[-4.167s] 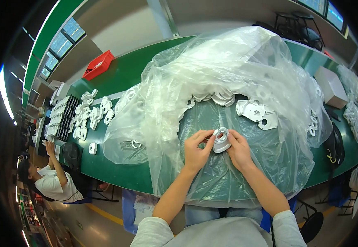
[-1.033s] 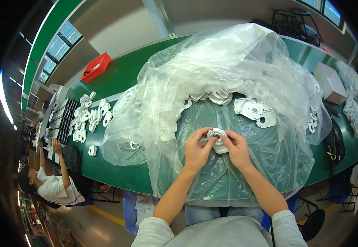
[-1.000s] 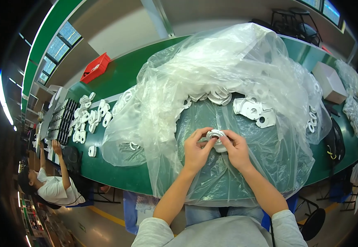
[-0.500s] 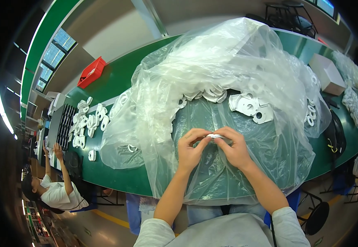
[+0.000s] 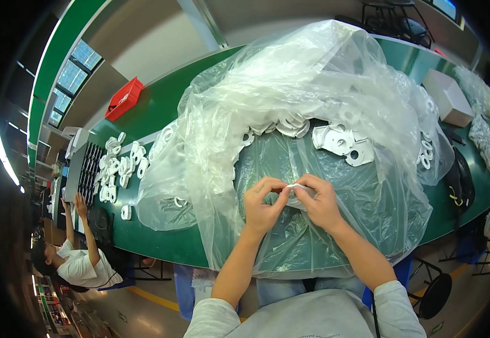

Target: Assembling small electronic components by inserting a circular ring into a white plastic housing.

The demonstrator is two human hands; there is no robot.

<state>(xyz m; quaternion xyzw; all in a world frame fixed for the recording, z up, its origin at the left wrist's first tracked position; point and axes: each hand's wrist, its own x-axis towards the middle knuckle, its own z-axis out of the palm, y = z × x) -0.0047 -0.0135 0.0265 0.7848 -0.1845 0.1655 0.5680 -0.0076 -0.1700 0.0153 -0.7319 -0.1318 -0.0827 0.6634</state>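
Observation:
Both hands meet over the middle of a large clear plastic bag (image 5: 312, 236) spread on the green table. Between their fingertips is a small white plastic part (image 5: 295, 186), seen nearly edge-on and mostly covered by fingers. My left hand (image 5: 263, 204) pinches its left end, and my right hand (image 5: 319, 203) pinches the right end. Beyond my hands, at the bag's mouth, lie several flat white plastic plates with round holes (image 5: 340, 142). More white parts (image 5: 291, 125) peek out from under the bag's folds.
Loose white parts (image 5: 112, 166) lie on the table at left, by a dark rack (image 5: 92, 169) where a co-worker (image 5: 81, 256) sits. A red bin (image 5: 124, 99) stands at the far left edge. At right are a white box (image 5: 447, 97), a black bag (image 5: 460, 183) and a stool (image 5: 435, 296).
The white part has tilted slightly between my fingertips, and my right fingers have shifted a little. My hands stay in about the same place.

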